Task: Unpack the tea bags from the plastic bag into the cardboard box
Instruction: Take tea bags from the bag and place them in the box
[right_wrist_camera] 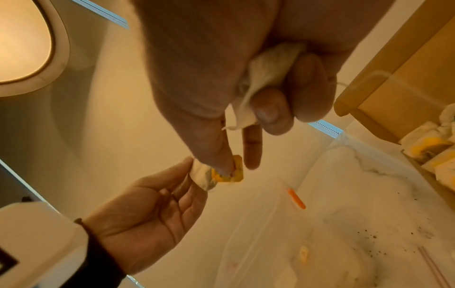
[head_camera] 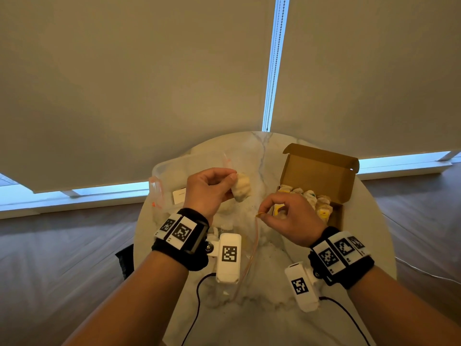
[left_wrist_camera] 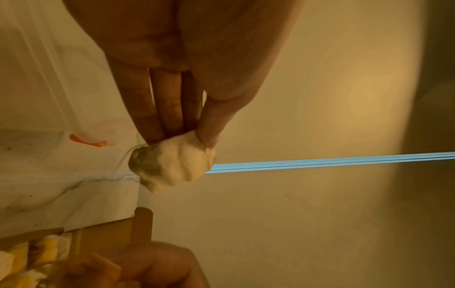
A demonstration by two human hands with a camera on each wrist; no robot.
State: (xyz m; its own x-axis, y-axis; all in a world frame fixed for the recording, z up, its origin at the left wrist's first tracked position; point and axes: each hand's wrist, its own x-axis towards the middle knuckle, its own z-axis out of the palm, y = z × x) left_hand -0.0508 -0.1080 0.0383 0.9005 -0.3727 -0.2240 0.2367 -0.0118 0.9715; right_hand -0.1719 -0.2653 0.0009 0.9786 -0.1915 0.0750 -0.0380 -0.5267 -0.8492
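My left hand (head_camera: 233, 181) is raised over the table and pinches a crumpled cream tea bag (head_camera: 240, 187) between its thumb and fingertips (left_wrist_camera: 157, 134); the left wrist view shows that tea bag (left_wrist_camera: 172, 165) with a thin string hanging from it. My right hand (head_camera: 264, 213) pinches a small yellow tag (right_wrist_camera: 234, 169) with thumb and forefinger, while its curled fingers grip a second tea bag (right_wrist_camera: 268, 78). The open cardboard box (head_camera: 321, 171) stands at the right with several tea bags (head_camera: 309, 198) inside. The clear plastic bag (head_camera: 189, 168) lies flat under and left of the hands.
The round marble table (head_camera: 269, 320) carries dark tea crumbs (right_wrist_camera: 369, 237). An orange zip slider (right_wrist_camera: 296, 198) sits on the bag's edge. A white card (head_camera: 179, 196) lies in the bag. Black cables (head_camera: 197, 308) trail off the near edge. Window blinds hang behind.
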